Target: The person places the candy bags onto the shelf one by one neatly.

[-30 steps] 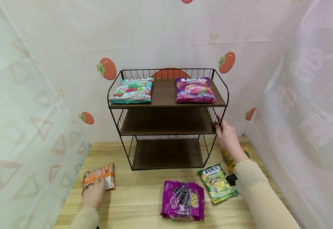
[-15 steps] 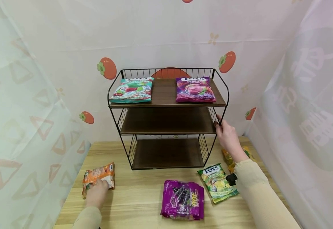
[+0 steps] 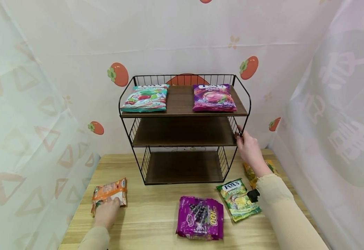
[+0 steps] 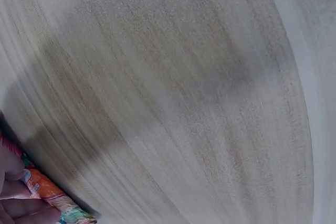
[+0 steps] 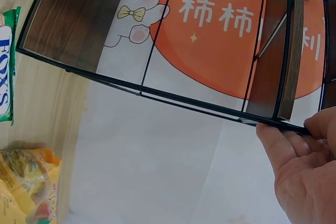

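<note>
At the left of the table [image 3: 147, 215], apart from the rack [image 3: 184, 132], the orange packet [image 3: 115, 188] is being pinched at its near edge by the left hand's [image 3: 106, 212] curled fingers; the rack's side frame is being gripped beside the middle tier by the right hand [image 3: 248, 147], with the black wire being held between thumb and fingers; by judgement, the packet could be dropped if only loose wrapper is being held; the rack could be tugged askew if its wire is pulled, and the teal bag [image 3: 146, 99] and the purple bag [image 3: 214, 98], lying near the top tier's front edge, could be shaken off; the left hand is being largely cut off in its wrist view, its thumb unclear; the yellow packet [image 5: 29, 184] is being partly covered by the right wrist in the head view; whether the orange packet is touching the table cannot be told.
</note>
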A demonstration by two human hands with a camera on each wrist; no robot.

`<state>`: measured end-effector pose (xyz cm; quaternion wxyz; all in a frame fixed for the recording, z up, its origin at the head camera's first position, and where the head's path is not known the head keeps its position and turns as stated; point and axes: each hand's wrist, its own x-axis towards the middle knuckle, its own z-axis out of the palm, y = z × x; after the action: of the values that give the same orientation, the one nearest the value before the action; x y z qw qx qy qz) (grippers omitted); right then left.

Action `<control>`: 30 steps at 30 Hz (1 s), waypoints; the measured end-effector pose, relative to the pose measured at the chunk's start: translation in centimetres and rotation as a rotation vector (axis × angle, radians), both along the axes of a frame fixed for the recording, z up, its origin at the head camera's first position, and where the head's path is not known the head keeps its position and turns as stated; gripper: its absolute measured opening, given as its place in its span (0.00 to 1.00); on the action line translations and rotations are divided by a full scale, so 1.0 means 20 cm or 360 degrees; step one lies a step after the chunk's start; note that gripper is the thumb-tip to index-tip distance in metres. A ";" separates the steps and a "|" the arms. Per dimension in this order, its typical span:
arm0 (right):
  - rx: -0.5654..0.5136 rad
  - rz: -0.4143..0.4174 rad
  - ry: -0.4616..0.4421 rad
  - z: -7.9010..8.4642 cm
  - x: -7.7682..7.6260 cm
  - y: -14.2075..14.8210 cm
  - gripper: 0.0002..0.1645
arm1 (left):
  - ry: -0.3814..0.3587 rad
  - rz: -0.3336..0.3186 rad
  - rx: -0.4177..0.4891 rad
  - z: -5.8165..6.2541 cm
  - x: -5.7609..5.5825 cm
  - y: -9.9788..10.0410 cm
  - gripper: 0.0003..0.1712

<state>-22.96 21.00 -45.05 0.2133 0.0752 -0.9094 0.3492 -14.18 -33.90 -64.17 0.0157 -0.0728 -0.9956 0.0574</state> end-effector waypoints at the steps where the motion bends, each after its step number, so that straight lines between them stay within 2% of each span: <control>1: 0.0001 -0.0001 0.0002 0.00 0.00 0.00 0.27 | 0.0005 -0.0017 0.0006 0.01 0.01 0.00 0.05; 6: 0.0005 0.0002 0.0019 0.00 0.00 0.00 0.27 | 0.0110 -0.0128 0.0030 0.03 0.03 0.00 0.06; 12: 0.0008 0.0004 0.0037 0.00 0.01 0.00 0.26 | 0.0437 -0.0315 0.0122 0.04 0.02 -0.01 0.17; 14: 0.0007 0.0001 0.0033 0.00 0.00 0.00 0.26 | 0.0503 -0.0353 0.0179 0.04 0.01 -0.01 0.21; 18: 0.0012 0.0001 0.0011 0.00 0.00 0.00 0.27 | 0.0585 -0.0354 0.0282 0.06 0.00 0.00 0.27; 22: 0.0002 0.0005 -0.0009 0.00 0.00 0.00 0.27 | 0.0705 -0.0378 0.0367 0.09 -0.01 0.02 0.20; 25: -0.0008 0.0012 -0.0021 0.00 0.00 0.00 0.27 | 0.0703 -0.0380 0.0425 0.13 -0.01 0.02 0.17; 30: 0.0000 0.0005 -0.0042 0.00 0.01 0.00 0.27 | 0.0531 -0.0291 0.0561 0.16 -0.02 0.02 0.15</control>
<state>-22.86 21.00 -44.95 0.2007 0.0721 -0.9119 0.3506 -14.49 -33.48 -60.89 0.1974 -0.1481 -0.9631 -0.1076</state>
